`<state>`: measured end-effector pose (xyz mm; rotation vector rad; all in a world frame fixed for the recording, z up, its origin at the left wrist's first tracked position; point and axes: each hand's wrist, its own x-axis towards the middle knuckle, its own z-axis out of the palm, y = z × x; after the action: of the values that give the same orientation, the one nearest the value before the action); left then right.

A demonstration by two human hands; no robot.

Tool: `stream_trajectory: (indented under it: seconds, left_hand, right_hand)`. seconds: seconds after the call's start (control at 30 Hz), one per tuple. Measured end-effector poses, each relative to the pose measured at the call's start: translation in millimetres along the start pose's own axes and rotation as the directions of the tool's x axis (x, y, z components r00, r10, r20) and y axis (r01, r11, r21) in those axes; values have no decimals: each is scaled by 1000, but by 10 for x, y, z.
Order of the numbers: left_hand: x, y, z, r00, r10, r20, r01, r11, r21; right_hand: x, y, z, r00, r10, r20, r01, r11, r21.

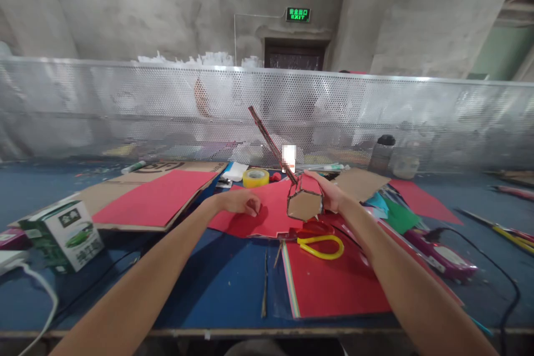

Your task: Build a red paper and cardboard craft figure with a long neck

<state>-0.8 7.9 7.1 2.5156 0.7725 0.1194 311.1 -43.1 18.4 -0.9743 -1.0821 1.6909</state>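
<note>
My right hand (pixel 329 193) grips a small six-sided cardboard box (pixel 305 206) from its right side. Red paper wraps the box's sides, the near face is bare brown cardboard with dark edges, and a long thin stick (pixel 269 139) slants up and left from its top. My left hand (pixel 245 202) is closed in a loose pinch just over a sheet of red paper (pixel 275 206), and what its fingertips hold, if anything, I cannot make out. Scissors with yellow and red handles (pixel 321 247) lie below the box, on a stack of coloured paper (pixel 334 289).
Red-covered cardboard (pixel 158 200) and a milk carton (pixel 69 236) are on the left. A roll of yellow tape (pixel 256 178) sits behind my left hand. At right are a purple packet (pixel 442 258), a black cable and a dark bottle (pixel 381 153). A perforated metal screen (pixel 167 105) crosses the back.
</note>
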Motion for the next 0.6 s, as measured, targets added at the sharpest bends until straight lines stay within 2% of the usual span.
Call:
stream_trajectory:
  seconds: [0.1, 0.37, 0.47, 0.6]
  left_hand:
    - [16, 2, 11, 1000, -14, -10, 14, 999, 29]
    - [-32, 48, 0, 997, -66, 33, 58, 975, 214]
    - [-49, 57, -18, 995, -95, 36, 86, 978, 191]
    - [-70, 30, -35, 997, -76, 8, 75, 988, 136]
  right_hand:
    - [0, -6, -1, 998, 57, -14, -57, 998, -9]
    - [-12, -29, 20, 997, 73, -20, -74, 997, -14]
    - [-3, -25, 12, 997, 69, -24, -69, 998, -4]
    - [11, -20, -8, 997, 71, -23, -71, 997, 5]
